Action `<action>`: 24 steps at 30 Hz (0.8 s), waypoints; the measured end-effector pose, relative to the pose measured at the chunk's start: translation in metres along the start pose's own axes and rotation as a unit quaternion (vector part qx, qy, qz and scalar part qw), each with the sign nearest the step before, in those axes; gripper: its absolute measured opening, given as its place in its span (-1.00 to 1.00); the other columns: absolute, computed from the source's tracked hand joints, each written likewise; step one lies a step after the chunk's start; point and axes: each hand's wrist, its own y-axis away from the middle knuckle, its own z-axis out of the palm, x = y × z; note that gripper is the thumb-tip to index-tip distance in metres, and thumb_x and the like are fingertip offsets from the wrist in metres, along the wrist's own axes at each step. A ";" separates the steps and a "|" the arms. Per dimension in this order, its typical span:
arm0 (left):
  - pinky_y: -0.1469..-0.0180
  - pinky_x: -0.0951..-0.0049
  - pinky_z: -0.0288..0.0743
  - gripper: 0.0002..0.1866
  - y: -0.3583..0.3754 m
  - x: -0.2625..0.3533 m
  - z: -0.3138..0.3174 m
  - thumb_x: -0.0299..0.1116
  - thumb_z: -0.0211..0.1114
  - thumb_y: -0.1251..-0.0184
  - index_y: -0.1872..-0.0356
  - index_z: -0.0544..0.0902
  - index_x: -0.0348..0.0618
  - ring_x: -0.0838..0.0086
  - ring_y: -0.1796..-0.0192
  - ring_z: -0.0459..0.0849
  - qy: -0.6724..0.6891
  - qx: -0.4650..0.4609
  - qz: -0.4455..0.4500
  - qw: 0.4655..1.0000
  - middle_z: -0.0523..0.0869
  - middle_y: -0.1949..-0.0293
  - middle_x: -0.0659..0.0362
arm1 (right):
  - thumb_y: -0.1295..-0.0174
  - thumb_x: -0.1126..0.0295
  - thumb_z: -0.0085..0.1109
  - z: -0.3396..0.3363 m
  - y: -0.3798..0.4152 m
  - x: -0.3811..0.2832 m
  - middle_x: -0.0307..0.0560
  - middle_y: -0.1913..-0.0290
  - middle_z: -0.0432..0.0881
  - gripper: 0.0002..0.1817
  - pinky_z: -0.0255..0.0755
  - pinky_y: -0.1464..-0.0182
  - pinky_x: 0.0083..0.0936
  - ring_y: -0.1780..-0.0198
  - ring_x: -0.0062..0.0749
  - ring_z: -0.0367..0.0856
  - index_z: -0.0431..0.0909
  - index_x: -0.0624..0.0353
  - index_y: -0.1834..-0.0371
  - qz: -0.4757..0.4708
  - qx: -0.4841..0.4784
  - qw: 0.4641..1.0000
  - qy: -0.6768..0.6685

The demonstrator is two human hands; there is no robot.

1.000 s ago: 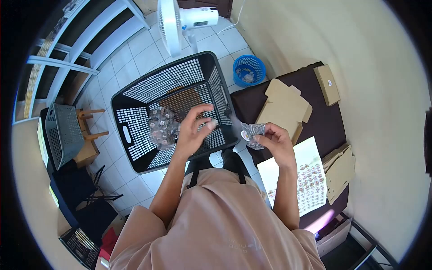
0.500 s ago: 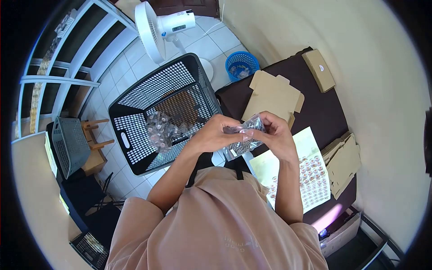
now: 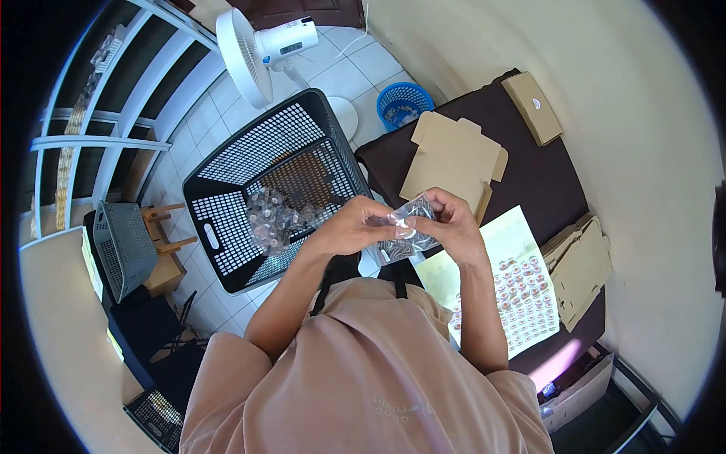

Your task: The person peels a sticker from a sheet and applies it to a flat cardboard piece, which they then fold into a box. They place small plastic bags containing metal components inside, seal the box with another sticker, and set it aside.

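Observation:
Between my hands is a small clear plastic bag (image 3: 395,251) with dark, shiny small contents whose kind I cannot make out. My left hand (image 3: 352,225) pinches its left upper side, thumb pointing inward. On the other side my right hand (image 3: 457,231) grips the upper right edge, its thumb close to the left one. A large black basket (image 3: 215,276) stands below and to the left, holding a pile of similar clear bags (image 3: 271,221). To the right lies a sheet of round stickers (image 3: 513,238), partly hidden by my right forearm.
On the dark table (image 3: 529,181) are an unfolded cardboard box (image 3: 450,159), a closed box (image 3: 533,108) and stacked flat cardboard (image 3: 578,268). A white fan (image 3: 246,59) and blue bin (image 3: 404,104) stand beyond. A grey basket (image 3: 125,242) is at the left.
Both hands remain on the bag, which has shifted slightly left with them. The fingers have adjusted a little along its upper part. The camera view has turned slightly.

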 end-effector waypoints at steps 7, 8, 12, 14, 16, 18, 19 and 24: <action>-0.02 0.47 0.51 -0.60 -0.002 -0.006 -0.004 -0.36 0.45 -0.19 -0.02 0.63 -0.33 0.56 0.04 0.63 0.016 -0.040 -0.066 0.997 0.73 0.12 0.12 | -0.22 0.57 0.25 -0.013 0.009 -0.004 -0.21 0.35 0.68 -0.94 0.39 0.29 -0.69 0.33 -0.71 0.56 0.61 0.31 0.27 0.020 0.022 0.999 0.031; -0.02 0.47 0.51 -0.60 -0.003 -0.006 -0.006 -0.36 0.45 -0.19 -0.02 0.63 -0.33 0.56 0.04 0.63 0.017 -0.041 -0.066 0.997 0.73 0.12 0.12 | -0.22 0.57 0.25 -0.016 0.010 -0.008 -0.20 0.35 0.69 -0.94 0.40 0.28 -0.69 0.33 -0.70 0.57 0.61 0.32 0.28 0.029 0.005 0.999 0.014; -0.22 0.29 0.42 -0.46 -0.004 -0.006 -0.013 -0.24 0.46 -0.18 -0.17 0.55 -0.19 0.41 -0.18 0.55 -0.102 -0.002 -0.069 0.992 0.64 -0.08 0.12 | -0.20 0.57 0.26 -0.030 0.009 -0.006 -0.18 0.36 0.70 -0.92 0.41 0.27 -0.66 0.33 -0.66 0.58 0.61 0.34 0.27 0.055 0.082 0.981 0.167; -0.25 0.30 0.40 -0.52 -0.004 -0.012 -0.018 -0.27 0.40 -0.25 -0.17 0.55 -0.20 0.40 -0.21 0.52 -0.163 0.058 -0.077 0.982 0.63 -0.07 0.14 | -0.20 0.57 0.26 -0.041 0.005 -0.001 -0.18 0.37 0.69 -0.92 0.41 0.26 -0.65 0.34 -0.65 0.58 0.61 0.33 0.27 0.024 0.070 0.986 0.152; -0.24 0.31 0.42 -0.55 -0.002 -0.023 -0.023 -0.28 0.38 -0.27 -0.15 0.55 -0.21 0.40 -0.22 0.52 -0.126 0.066 -0.075 0.987 0.63 -0.07 0.12 | -0.22 0.55 0.23 -0.057 -0.001 0.011 -0.20 0.37 0.67 -0.92 0.39 0.24 -0.66 0.33 -0.66 0.55 0.60 0.32 0.26 0.004 0.058 0.985 0.161; -0.21 0.36 0.45 -0.63 -0.001 -0.028 -0.024 -0.32 0.31 -0.34 -0.10 0.57 -0.25 0.40 -0.20 0.54 -0.097 0.084 -0.067 0.989 0.64 -0.04 0.10 | -0.25 0.52 0.22 -0.072 -0.018 0.022 -0.21 0.36 0.65 -0.91 0.39 0.24 -0.66 0.31 -0.66 0.53 0.59 0.31 0.24 0.007 0.072 0.988 0.138; -0.21 0.36 0.45 -0.63 0.000 -0.030 -0.023 -0.32 0.31 -0.34 -0.10 0.57 -0.25 0.40 -0.20 0.54 -0.096 0.085 -0.066 0.990 0.64 -0.04 0.10 | -0.27 0.50 0.20 -0.078 -0.027 0.027 -0.22 0.36 0.63 -0.90 0.38 0.24 -0.66 0.30 -0.67 0.52 0.59 0.30 0.22 0.010 0.086 0.990 0.115; -0.06 0.48 0.50 -0.66 0.002 -0.050 -0.019 -0.31 0.29 -0.34 -0.03 0.59 -0.32 0.42 -0.02 0.66 -0.060 0.125 -0.047 0.989 0.71 0.05 0.07 | -0.35 0.50 0.11 -0.112 -0.064 0.078 -0.25 0.33 0.61 -0.91 0.40 0.22 -0.67 0.30 -0.68 0.51 0.56 0.23 0.15 0.045 0.132 0.987 0.077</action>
